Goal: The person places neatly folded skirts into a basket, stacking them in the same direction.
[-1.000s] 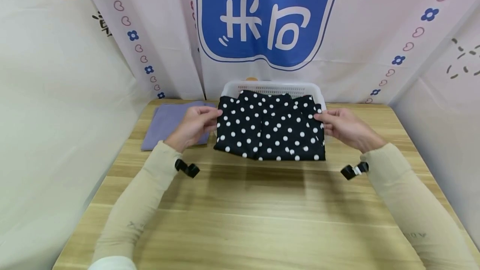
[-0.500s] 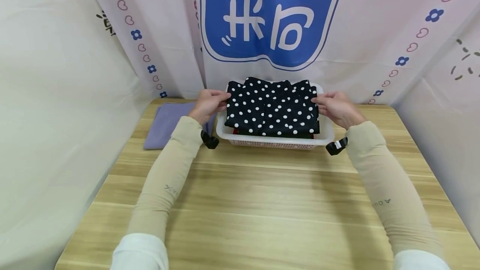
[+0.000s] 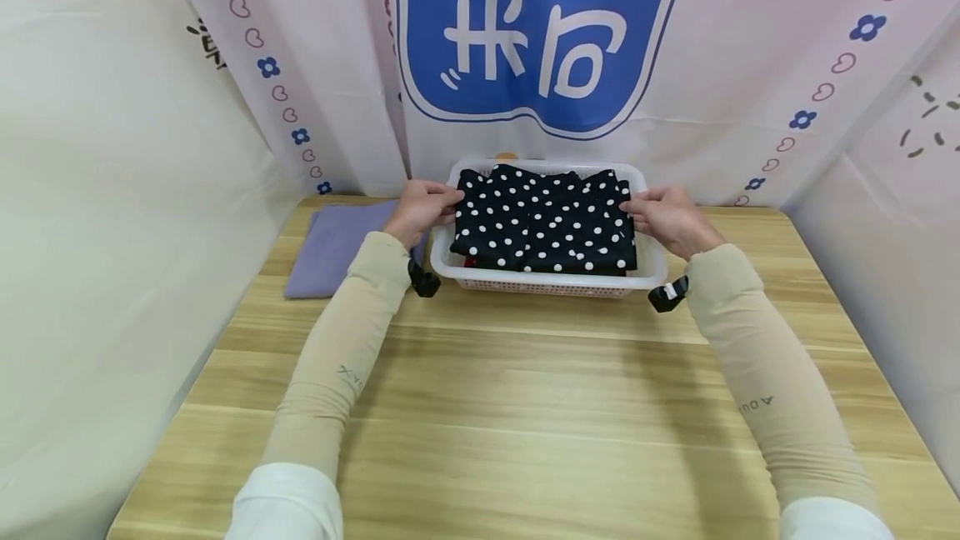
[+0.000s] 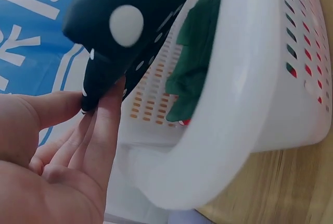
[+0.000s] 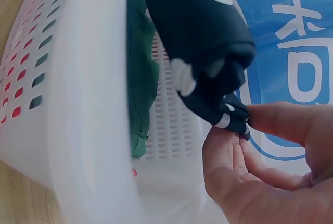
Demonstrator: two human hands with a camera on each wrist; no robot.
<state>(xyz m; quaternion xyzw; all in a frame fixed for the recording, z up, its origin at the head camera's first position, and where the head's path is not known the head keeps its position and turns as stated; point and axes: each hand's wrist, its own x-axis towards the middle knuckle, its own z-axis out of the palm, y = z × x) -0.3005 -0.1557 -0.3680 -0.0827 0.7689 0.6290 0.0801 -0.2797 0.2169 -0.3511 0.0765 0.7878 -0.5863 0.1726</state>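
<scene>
A folded black cloth with white polka dots [image 3: 543,223] lies over the mouth of a white plastic basket [image 3: 551,280]. My left hand [image 3: 422,211] pinches its left edge between thumb and fingers. At the opposite edge my right hand [image 3: 667,217] pinches it the same way. Both wrist views show the cloth's side edges held above the basket floor. Beneath it, dark green fabric [image 4: 192,62] lies inside the basket, seen also as green fabric [image 5: 140,78] from the right wrist. A bit of red shows under the cloth; what it belongs to is hidden.
A folded purple cloth [image 3: 333,248] lies on the wooden table [image 3: 525,407], left of the basket. Behind the basket hangs a printed curtain [image 3: 543,32] with a blue panel. White side walls [image 3: 112,232] stand left and right.
Both hands have carried the polka-dot cloth away from me, from in front of the basket to over its mouth. During the last half second it has shifted only slightly.
</scene>
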